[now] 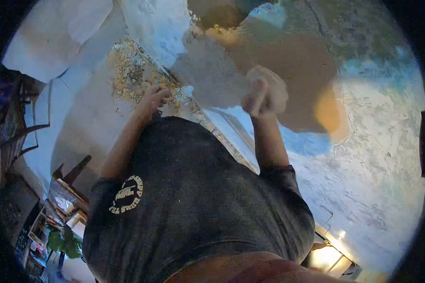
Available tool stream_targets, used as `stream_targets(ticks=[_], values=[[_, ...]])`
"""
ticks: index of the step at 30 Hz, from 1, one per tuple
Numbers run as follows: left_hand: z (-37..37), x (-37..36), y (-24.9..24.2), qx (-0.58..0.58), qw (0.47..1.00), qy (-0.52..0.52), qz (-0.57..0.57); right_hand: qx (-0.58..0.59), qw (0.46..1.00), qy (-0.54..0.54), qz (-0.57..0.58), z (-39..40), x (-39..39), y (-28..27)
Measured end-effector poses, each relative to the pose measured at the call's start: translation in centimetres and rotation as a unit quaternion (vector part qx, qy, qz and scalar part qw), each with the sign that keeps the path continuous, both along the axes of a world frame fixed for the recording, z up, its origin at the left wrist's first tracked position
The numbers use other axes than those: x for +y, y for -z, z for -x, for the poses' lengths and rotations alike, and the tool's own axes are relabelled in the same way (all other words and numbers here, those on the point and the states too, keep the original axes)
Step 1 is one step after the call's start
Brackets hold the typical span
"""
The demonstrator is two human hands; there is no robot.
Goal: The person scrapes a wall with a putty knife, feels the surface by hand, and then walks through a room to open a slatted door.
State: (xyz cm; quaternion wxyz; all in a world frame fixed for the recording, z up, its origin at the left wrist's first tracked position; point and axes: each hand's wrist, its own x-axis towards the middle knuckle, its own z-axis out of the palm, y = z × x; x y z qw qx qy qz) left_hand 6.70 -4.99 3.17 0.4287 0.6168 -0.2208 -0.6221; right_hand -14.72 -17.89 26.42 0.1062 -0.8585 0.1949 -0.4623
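My right hand is raised in front of the wall, its fingers closed around a round, flattish tan object. Motion smears that object, and its kind does not show. Behind it spreads a large brown patch on the wall, with a greyer area to its left. My left hand hangs lower left of the patch, fingers loosely bent and a little apart, nothing visible in them. Beneath it lies a scatter of yellowish and grey crumbs on a pale surface.
A mottled white-blue wall fills the right side. A narrow debris-strewn edge runs diagonally between the hands. Dark wooden furniture and a green plant stand at left, and a bright light glows at lower right.
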Motion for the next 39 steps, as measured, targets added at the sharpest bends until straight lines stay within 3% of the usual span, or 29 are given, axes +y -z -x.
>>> stream_targets(ticks=[2, 5, 10, 12, 13, 16, 17, 22, 24, 25, 27, 30, 34, 36, 37, 39], values=[[0.1, 0.9, 0.6, -0.008, 1.000, 0.025, -0.014, -0.083, 0.993, -0.080, -0.001, 0.3, 0.6, -0.1], [0.0, 0.9, 0.5, -0.012, 0.999, -0.003, -0.036, -0.023, 0.991, 0.047, 0.124, 0.5, -0.6, 0.5], [-0.3, 0.6, -1.0, -0.001, 1.000, 0.002, -0.018, -0.020, 0.992, -0.105, 0.073, 0.9, -0.9, 0.2], [-0.3, 0.3, -1.0, -0.002, 1.000, -0.003, -0.023, -0.068, 0.997, -0.026, 0.032, 0.4, -2.0, 1.3], [-0.2, 0.4, -0.9, 0.001, 1.000, -0.007, -0.026, -0.008, 0.996, 0.064, 0.067, -0.4, -2.2, 1.7], [-0.4, 0.6, -0.1, 0.007, 1.000, 0.003, 0.003, 0.085, 0.991, 0.054, 0.092, -0.6, -0.8, 0.8], [-0.4, 0.2, 0.2, 0.008, 1.000, -0.004, 0.006, -0.050, 0.994, -0.034, 0.094, -0.9, -0.8, 0.9], [-0.4, 0.6, -0.6, -0.020, 0.999, -0.034, -0.026, -0.053, 0.997, -0.035, 0.034, -1.4, -2.2, 1.9], [-0.2, 1.1, -1.2, -0.008, 0.999, -0.029, -0.027, 0.089, 0.996, 0.002, 0.024, -1.1, -1.6, 1.6], [-0.5, 0.6, -1.4, 0.000, 0.999, -0.034, -0.023, 0.088, 0.996, -0.004, 0.031, -1.3, -1.7, 0.8], [-0.4, 0.7, -0.5, 0.006, 0.999, -0.046, -0.024, -0.081, 0.986, -0.146, 0.017, -1.1, -0.8, -0.1], [-0.8, 0.5, -0.2, 0.004, 0.999, -0.040, -0.027, -0.070, 0.990, -0.067, 0.102, -2.6, -3.1, 2.0], [0.0, 0.0, -1.1, -0.013, 0.999, -0.036, -0.028, -0.088, 0.988, -0.107, 0.064, -2.6, -2.2, -0.2], [0.0, 0.0, -1.5, -0.001, 0.999, -0.044, -0.022, 0.036, 0.992, -0.018, 0.122, -2.4, -2.0, -0.6], [-0.1, 0.1, -1.5, 0.010, 0.999, -0.048, -0.016, 0.036, 0.992, -0.018, 0.123, -2.3, -2.4, 0.5], [-0.1, 0.9, -0.7, 0.005, 1.000, -0.029, -0.008, 0.140, 0.986, 0.047, -0.074, -2.7, -3.0, 2.7]])
